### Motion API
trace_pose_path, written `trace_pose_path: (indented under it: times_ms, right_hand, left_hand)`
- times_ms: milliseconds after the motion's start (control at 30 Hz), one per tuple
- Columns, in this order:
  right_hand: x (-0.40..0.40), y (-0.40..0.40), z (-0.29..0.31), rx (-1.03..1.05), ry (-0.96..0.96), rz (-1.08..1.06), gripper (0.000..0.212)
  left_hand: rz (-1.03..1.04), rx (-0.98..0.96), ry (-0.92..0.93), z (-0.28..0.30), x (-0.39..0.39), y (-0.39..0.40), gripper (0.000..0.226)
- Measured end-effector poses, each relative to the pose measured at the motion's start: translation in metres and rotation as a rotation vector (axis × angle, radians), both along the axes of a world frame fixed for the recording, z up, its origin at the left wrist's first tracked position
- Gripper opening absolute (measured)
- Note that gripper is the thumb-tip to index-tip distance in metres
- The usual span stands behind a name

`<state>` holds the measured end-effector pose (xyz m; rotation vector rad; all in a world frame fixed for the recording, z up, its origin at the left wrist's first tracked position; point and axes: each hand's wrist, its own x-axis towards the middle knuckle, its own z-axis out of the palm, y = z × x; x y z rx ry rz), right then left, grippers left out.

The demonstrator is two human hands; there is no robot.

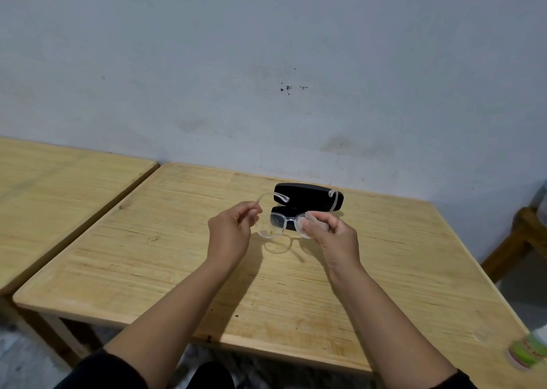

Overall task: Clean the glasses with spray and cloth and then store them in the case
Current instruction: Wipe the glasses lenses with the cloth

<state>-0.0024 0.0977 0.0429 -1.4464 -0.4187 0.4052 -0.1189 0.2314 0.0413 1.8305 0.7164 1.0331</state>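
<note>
Clear-framed glasses (281,221) hang in the air above the wooden table (165,258), temples unfolded and pointing away from me. My left hand (232,230) pinches the frame at its left end. My right hand (330,231) presses a small pale cloth (310,217) against the right lens, pinching lens and cloth together. A black glasses case (307,194) lies open on the table just behind the glasses. At the table's near right corner lies a blurred green and white object (528,350), possibly the spray bottle.
A second wooden table (59,199) stands close to the left with a narrow gap between. A grey wall runs behind both tables. A wooden stool or chair (521,237) stands at the right beyond the table edge.
</note>
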Motion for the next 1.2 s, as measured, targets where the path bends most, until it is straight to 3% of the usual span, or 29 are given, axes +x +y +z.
trace_pose_path:
  times_ms: [167,200,400,600,967,1200]
  right_hand:
    - [-0.002,0.001,-0.002,-0.010,-0.036,-0.059,0.006]
    - [-0.001,0.003,-0.002,0.005,-0.040,-0.099,0.011]
    - [-0.004,0.012,-0.005,0.155,0.243,-0.315,0.020]
    - [-0.002,0.017,-0.006,0.183,0.253,-0.392,0.022]
    - [-0.007,0.016,0.001,0.284,0.269,-0.328,0.018]
    - [-0.004,0.010,-0.001,0.137,0.053,-0.084,0.020]
  left_hand:
    - [0.005,-0.028,-0.024,0.001,0.000,0.000,0.021]
    - [0.002,-0.026,-0.028,0.001,0.001,-0.001,0.019]
    - [-0.015,0.018,-0.026,-0.003,0.005,-0.008,0.016]
    - [-0.023,0.019,-0.045,-0.006,0.008,-0.009,0.015]
    - [-0.043,0.026,-0.023,-0.004,0.005,-0.008,0.021]
    - [-0.024,0.042,-0.059,-0.002,0.002,-0.003,0.025]
